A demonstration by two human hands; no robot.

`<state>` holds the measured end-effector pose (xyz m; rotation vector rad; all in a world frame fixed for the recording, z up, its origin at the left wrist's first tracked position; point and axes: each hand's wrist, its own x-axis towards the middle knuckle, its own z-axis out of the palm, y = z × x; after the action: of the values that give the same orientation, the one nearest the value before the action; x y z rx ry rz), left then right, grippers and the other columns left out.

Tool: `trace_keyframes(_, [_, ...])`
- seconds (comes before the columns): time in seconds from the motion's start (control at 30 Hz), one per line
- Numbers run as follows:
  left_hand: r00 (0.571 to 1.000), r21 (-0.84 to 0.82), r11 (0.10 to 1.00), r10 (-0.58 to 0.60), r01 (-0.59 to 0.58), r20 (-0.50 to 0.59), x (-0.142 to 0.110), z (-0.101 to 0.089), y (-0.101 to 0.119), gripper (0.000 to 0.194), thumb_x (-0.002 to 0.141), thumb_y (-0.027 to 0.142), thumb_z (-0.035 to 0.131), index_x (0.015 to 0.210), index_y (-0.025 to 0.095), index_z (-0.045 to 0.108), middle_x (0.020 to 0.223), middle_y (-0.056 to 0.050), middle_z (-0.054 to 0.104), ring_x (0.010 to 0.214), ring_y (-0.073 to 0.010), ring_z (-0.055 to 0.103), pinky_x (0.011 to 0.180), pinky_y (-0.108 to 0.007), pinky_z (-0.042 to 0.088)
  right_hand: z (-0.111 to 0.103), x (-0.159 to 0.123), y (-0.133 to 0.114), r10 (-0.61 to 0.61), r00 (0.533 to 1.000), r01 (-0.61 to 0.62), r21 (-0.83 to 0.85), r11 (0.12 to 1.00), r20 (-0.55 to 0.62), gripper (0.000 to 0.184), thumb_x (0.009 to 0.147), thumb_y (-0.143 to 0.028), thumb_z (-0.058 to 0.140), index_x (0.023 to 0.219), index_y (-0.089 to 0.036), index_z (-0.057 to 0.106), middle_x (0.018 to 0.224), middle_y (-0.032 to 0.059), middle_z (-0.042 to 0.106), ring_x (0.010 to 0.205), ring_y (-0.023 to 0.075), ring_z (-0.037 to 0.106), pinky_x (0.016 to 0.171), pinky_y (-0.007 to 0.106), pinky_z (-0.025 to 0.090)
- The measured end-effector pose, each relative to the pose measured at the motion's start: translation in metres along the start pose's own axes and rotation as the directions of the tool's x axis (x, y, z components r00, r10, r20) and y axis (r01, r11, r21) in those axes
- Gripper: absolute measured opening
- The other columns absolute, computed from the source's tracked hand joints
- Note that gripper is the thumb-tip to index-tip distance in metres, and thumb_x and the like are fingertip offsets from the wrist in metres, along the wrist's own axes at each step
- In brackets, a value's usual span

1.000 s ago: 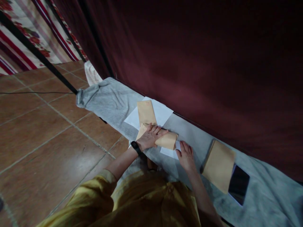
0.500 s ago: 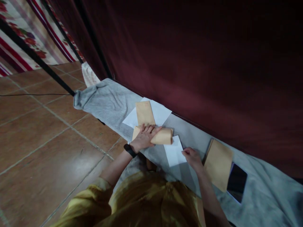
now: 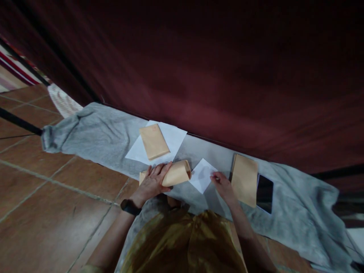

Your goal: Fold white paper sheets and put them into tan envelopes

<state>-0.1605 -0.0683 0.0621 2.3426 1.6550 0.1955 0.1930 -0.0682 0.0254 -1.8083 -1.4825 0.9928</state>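
Note:
My left hand (image 3: pixel 155 180) grips a brown paper envelope (image 3: pixel 178 174) near the front edge of the cloth-covered surface. The envelope bulges, and its right end gapes open towards the white paper. Just right of that mouth, apart from it or barely touching, lies a small folded white paper (image 3: pixel 201 175), turned cornerwise. My right hand (image 3: pixel 222 184) pinches the paper's right corner between thumb and fingers. Beyond my left hand, another brown envelope (image 3: pixel 154 141) rests flat on white sheets (image 3: pixel 176 138).
A stack of brown envelopes (image 3: pixel 244 180) lies right of my right hand, with a dark-screened phone or tablet (image 3: pixel 264 194) against it. Grey cloth (image 3: pixel 105 131) covers the narrow surface. A dark red curtain (image 3: pixel 199 76) hangs along its back; tiled floor (image 3: pixel 51 212) shows at left.
The view has swung to the right. The folded white paper has turned cornerwise in my right hand, and the envelope under my left hand has tilted, its mouth showing wider.

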Motion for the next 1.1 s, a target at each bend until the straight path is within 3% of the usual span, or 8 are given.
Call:
trace_keyframes(0.1, [0.999, -0.007, 0.999, 0.035, -0.035, 0.026, -0.002, 0.004, 0.002, 0.112, 0.073, 0.04, 0.083, 0.163, 0.031, 0.017, 0.152, -0.014, 0.047, 0.142, -0.0368, 0.043, 0.122, -0.062, 0.021, 0.005, 0.022, -0.009, -0.113, 0.982, 0.06, -0.315, 0.947, -0.154, 0.036, 0.091, -0.036, 0.059, 0.122, -0.018, 0.065, 0.12, 0.0141, 0.068, 0.102, 0.0262, 0.067, 0.095, 0.04, 0.052])
trace_keyframes(0.17, [0.998, -0.011, 0.998, 0.058, -0.058, 0.023, -0.003, 0.007, 0.0, 0.111, 0.074, 0.041, 0.082, 0.163, 0.031, 0.017, 0.153, -0.014, 0.046, 0.143, -0.0369, 0.042, 0.122, -0.062, 0.021, 0.009, 0.031, -0.014, -0.151, 0.978, 0.065, -0.475, 0.878, -0.145, 0.038, 0.089, -0.032, 0.064, 0.124, -0.016, 0.064, 0.123, 0.0171, 0.067, 0.114, 0.0304, 0.062, 0.101, 0.041, 0.048])
trace_keyframes(0.27, [0.997, -0.023, 0.997, 0.08, -0.079, 0.007, -0.004, 0.011, -0.003, 0.111, 0.075, 0.045, 0.08, 0.164, 0.031, 0.015, 0.153, -0.014, 0.045, 0.144, -0.0373, 0.041, 0.122, -0.062, 0.021, 0.015, 0.038, -0.017, -0.104, 0.987, 0.025, -0.532, 0.846, -0.119, 0.038, 0.085, -0.029, 0.071, 0.12, -0.016, 0.064, 0.124, 0.0192, 0.066, 0.118, 0.0341, 0.059, 0.102, 0.042, 0.045])
trace_keyframes(0.37, [0.996, -0.027, 0.995, 0.093, -0.093, 0.003, -0.004, 0.012, -0.004, 0.11, 0.075, 0.048, 0.08, 0.163, 0.029, 0.017, 0.154, -0.015, 0.045, 0.143, -0.0381, 0.041, 0.121, -0.062, 0.022, 0.015, 0.04, -0.015, -0.054, 0.993, -0.003, -0.469, 0.883, -0.107, 0.028, 0.082, -0.025, 0.073, 0.108, -0.017, 0.067, 0.116, 0.0175, 0.069, 0.113, 0.033, 0.062, 0.098, 0.04, 0.046])
trace_keyframes(0.5, [0.995, -0.022, 0.995, 0.102, -0.102, -0.001, -0.004, 0.013, -0.003, 0.111, 0.073, 0.051, 0.081, 0.163, 0.026, 0.02, 0.153, -0.016, 0.044, 0.144, -0.0391, 0.04, 0.121, -0.063, 0.022, 0.011, 0.038, -0.009, -0.039, 0.996, 0.007, -0.364, 0.931, -0.082, 0.005, 0.081, -0.022, 0.069, 0.082, -0.022, 0.064, 0.091, 0.0071, 0.071, 0.095, 0.0249, 0.067, 0.088, 0.034, 0.049])
trace_keyframes(0.83, [0.994, -0.012, 0.994, 0.107, -0.108, -0.019, -0.006, 0.015, -0.003, 0.115, 0.073, 0.053, 0.081, 0.163, 0.024, 0.016, 0.154, -0.018, 0.043, 0.145, -0.039, 0.037, 0.122, -0.062, 0.019, -0.019, 0.019, -0.002, -0.009, 0.98, 0.021, 0.056, 0.998, -0.197, 0.028, 0.086, -0.053, 0.054, 0.085, -0.025, 0.052, 0.073, 0.0, 0.061, 0.065, 0.0193, 0.062, 0.053, 0.03, 0.054])
trace_keyframes(1.0, [0.994, -0.005, 0.995, 0.104, -0.104, -0.026, -0.007, 0.017, -0.002, 0.117, 0.072, 0.053, 0.082, 0.164, 0.025, 0.015, 0.153, -0.018, 0.043, 0.145, -0.0402, 0.037, 0.121, -0.063, 0.02, -0.02, 0.012, -0.011, 0.015, 0.969, 0.081, 0.374, 0.924, -0.247, 0.043, 0.076, -0.066, 0.065, 0.083, -0.027, 0.047, 0.071, -0.0044, 0.055, 0.063, 0.0165, 0.056, 0.053, 0.029, 0.056])
trace_keyframes(1.1, [0.995, 0.002, 0.995, 0.099, -0.099, -0.031, -0.007, 0.019, -0.004, 0.119, 0.071, 0.055, 0.082, 0.164, 0.025, 0.013, 0.155, -0.018, 0.042, 0.145, -0.0403, 0.036, 0.122, -0.063, 0.018, -0.012, 0.005, -0.013, 0.006, 0.983, 0.062, 0.361, 0.93, -0.185, 0.039, 0.077, -0.063, 0.065, 0.085, -0.027, 0.051, 0.076, -0.0016, 0.06, 0.069, 0.0187, 0.06, 0.055, 0.028, 0.054])
